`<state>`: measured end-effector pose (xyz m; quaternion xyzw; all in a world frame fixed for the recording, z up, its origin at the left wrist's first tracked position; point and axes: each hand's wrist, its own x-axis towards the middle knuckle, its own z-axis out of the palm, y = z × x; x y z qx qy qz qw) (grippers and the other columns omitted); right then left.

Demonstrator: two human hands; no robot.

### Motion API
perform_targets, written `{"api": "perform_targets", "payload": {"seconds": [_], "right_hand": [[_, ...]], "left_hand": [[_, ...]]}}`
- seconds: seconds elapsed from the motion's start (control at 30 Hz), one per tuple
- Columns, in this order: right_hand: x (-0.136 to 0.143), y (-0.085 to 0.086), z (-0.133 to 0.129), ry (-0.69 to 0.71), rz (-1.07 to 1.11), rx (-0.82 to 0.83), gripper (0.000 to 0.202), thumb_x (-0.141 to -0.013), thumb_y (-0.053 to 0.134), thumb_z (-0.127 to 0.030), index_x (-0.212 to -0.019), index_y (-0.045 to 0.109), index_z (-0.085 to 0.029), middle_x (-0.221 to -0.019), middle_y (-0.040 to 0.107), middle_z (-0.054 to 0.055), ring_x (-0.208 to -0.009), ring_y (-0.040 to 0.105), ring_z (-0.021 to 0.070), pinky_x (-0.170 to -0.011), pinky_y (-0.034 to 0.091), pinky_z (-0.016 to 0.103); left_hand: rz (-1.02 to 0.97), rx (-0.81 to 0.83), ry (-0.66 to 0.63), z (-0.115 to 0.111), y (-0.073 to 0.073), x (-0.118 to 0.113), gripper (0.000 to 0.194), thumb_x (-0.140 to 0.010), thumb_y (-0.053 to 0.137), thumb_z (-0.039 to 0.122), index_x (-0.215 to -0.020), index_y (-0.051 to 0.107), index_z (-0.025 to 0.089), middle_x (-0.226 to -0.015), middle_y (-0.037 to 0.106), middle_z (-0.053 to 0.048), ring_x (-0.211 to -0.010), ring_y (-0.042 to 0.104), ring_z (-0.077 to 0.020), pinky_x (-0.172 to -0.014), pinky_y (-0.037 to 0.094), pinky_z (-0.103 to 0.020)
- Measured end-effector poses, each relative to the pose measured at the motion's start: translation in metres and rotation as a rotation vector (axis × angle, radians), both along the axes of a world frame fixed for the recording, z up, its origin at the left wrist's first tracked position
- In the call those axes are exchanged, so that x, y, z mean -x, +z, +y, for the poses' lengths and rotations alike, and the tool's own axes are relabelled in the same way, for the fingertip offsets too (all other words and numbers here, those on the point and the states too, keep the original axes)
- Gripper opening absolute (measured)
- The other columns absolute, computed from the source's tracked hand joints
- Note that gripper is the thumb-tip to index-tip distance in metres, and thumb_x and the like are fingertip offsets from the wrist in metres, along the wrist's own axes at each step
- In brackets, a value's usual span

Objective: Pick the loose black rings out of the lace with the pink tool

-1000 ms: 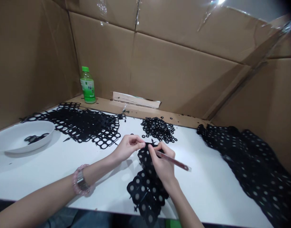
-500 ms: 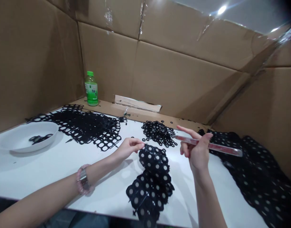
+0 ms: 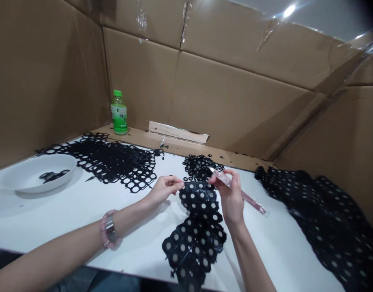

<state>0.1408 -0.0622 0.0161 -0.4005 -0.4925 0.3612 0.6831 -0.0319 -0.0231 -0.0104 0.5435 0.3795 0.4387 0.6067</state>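
The black dotted sheet [image 3: 191,237] lies on the white tabletop [image 3: 131,251]; clock positions are referenced to it, 12 o'clock facing away from the wearer. At 11 o'clock, the left hand [image 3: 163,188] is nearly closed, thumb and forefinger pinching the sheet's far corner. At 1 o'clock, the right hand [image 3: 232,198] is partly curled, gripping a pen-like tool [image 3: 252,201]. A ring pile [image 3: 195,166] sits at 12 o'clock; black mesh [image 3: 113,158], 10 o'clock; green-capped bottle [image 3: 120,117], upright, 11 o'clock; dotted material [image 3: 323,215], 3 o'clock.
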Motion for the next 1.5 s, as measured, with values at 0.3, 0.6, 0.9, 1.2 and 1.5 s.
{"api": "perform_targets", "payload": {"seconds": [0.3, 0.6, 0.9, 1.2, 1.5], "right_hand": [[-0.003, -0.006, -0.018, -0.008, -0.064, 0.215, 0.013, -0.071, 0.066, -0.031, -0.069, 0.061, -0.020, -0.111, 0.064, 0.008, -0.107, 0.055, 0.0265, -0.096, 0.035, 0.043], [0.004, -0.018, -0.017, 0.046, -0.237, 0.284, 0.013, -0.073, 0.063, -0.031, -0.068, 0.061, -0.020, -0.108, 0.066, 0.008, -0.109, 0.054, 0.0275, -0.096, 0.033, 0.042], [0.011, -0.022, -0.019, -0.115, -0.392, 0.183, 0.010, -0.072, 0.062, -0.027, -0.065, 0.059, -0.020, -0.103, 0.066, 0.007, -0.101, 0.058, 0.0254, -0.089, 0.041, 0.039], [0.019, -0.016, -0.019, -0.164, -0.524, 0.135, 0.021, -0.074, 0.058, -0.024, -0.056, 0.049, -0.020, -0.100, 0.066, 0.007, -0.097, 0.060, 0.0235, -0.087, 0.043, 0.037], [0.036, -0.021, -0.020, -0.316, -0.866, -0.048, 0.019, -0.073, 0.053, -0.017, -0.058, 0.043, -0.022, -0.098, 0.066, 0.006, -0.094, 0.060, 0.0230, -0.078, 0.047, 0.036]], "left_hand": [[-0.062, -0.058, 0.140, -0.004, -0.006, -0.005, 0.021, -0.064, 0.069, 0.035, -0.064, 0.064, 0.014, -0.065, 0.059, -0.001, -0.061, 0.048, -0.0117, -0.058, 0.037, -0.023], [-0.089, -0.103, 0.118, -0.003, -0.011, -0.005, 0.019, -0.067, 0.067, 0.032, -0.069, 0.066, 0.014, -0.069, 0.062, -0.002, -0.064, 0.051, -0.0119, -0.059, 0.039, -0.022], [-0.091, -0.082, 0.139, -0.002, -0.012, -0.005, 0.017, -0.065, 0.068, 0.030, -0.068, 0.066, 0.014, -0.067, 0.063, -0.001, -0.061, 0.052, -0.0111, -0.059, 0.041, -0.022], [-0.064, -0.133, 0.174, -0.002, -0.011, -0.004, 0.018, -0.064, 0.068, 0.031, -0.066, 0.065, 0.013, -0.062, 0.062, -0.001, -0.058, 0.051, -0.0109, -0.056, 0.041, -0.021], [-0.022, -0.181, 0.168, -0.006, -0.009, -0.003, 0.015, -0.066, 0.065, 0.028, -0.064, 0.063, 0.013, -0.063, 0.061, -0.001, -0.059, 0.051, -0.0108, -0.056, 0.040, -0.021]]}}
